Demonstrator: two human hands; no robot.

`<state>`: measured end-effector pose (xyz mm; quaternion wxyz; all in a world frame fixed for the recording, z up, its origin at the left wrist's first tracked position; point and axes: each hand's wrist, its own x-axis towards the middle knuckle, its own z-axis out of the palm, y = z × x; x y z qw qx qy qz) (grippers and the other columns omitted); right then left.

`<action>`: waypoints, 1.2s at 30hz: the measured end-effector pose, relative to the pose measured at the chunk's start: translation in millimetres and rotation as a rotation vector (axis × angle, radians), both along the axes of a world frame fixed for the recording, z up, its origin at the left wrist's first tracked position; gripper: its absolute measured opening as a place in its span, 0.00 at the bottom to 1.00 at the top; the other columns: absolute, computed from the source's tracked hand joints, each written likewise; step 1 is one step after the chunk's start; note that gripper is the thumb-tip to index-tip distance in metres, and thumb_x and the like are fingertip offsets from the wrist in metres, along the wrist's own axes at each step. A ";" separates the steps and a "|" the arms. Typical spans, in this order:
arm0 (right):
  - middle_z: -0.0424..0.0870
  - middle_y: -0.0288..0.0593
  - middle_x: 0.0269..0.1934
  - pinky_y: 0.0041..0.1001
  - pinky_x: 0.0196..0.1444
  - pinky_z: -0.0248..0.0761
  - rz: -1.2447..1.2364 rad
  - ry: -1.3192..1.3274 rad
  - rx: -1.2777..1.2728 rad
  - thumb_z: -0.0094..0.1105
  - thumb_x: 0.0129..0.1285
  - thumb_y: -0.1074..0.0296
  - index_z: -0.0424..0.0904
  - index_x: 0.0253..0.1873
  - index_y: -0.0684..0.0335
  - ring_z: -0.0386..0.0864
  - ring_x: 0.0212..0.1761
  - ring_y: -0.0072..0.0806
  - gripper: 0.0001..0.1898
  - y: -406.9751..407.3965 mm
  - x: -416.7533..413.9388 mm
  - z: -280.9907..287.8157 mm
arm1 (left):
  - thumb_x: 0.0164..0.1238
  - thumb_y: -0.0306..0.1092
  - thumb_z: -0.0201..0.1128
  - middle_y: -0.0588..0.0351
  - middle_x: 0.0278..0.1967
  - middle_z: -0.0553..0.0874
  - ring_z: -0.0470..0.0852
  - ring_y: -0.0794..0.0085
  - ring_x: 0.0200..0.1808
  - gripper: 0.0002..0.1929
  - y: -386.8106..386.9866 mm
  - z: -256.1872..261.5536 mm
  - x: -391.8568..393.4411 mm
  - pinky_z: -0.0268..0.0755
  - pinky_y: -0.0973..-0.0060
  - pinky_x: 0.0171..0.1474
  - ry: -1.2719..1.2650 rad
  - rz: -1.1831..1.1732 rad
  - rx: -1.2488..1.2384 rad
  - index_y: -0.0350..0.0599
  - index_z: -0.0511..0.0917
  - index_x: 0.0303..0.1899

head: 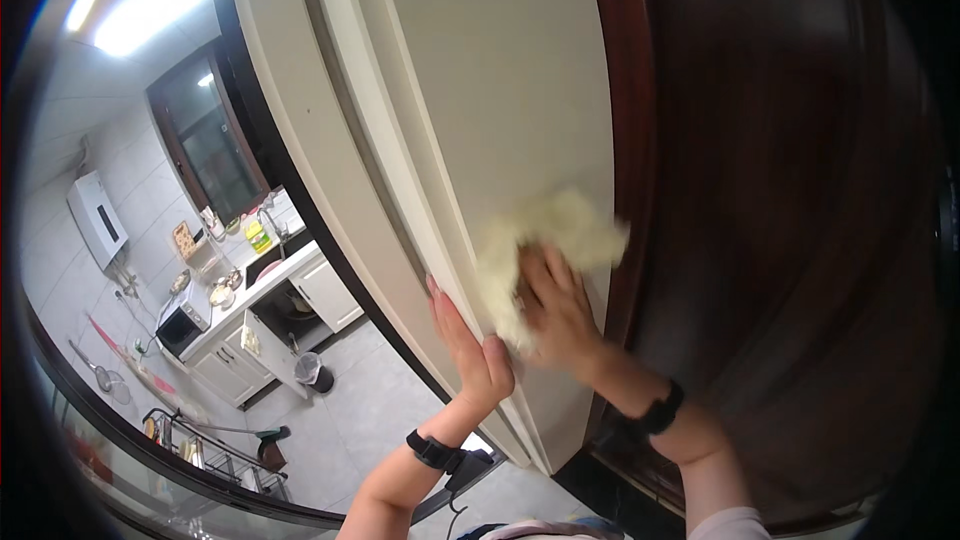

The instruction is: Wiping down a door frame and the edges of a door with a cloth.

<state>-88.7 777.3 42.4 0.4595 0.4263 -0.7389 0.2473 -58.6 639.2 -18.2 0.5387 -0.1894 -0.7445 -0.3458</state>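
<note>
A pale yellow cloth [566,221], blurred and crumpled, lies under my right hand [559,307], whose bent fingers press it against a cream wall panel [517,90]. The cloth spreads up and to the right, towards a dark red-brown wooden frame. Lower and to the left, my left hand [469,352] rests on the white raised trim [397,165] at the panel's edge, its fingers pointing up and no object seen in it. Both wrists wear black bands.
At right stands a dark wooden door [772,202]. Through an opening at left appears a kitchen with an open cabinet door [274,352], a waste bin [315,373], a microwave [184,322] and a wire rack [217,457]. A black threshold [615,484] runs along the floor.
</note>
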 end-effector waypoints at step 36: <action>0.53 0.53 0.75 0.49 0.72 0.50 0.078 0.265 -0.228 0.49 0.68 0.58 0.63 0.68 0.71 0.53 0.75 0.54 0.29 -13.9 -32.1 162.1 | 0.72 0.40 0.44 0.26 0.73 0.45 0.43 0.36 0.75 0.37 -0.9 -10.8 -5.9 0.36 0.50 0.74 -0.056 0.061 -0.039 0.24 0.40 0.72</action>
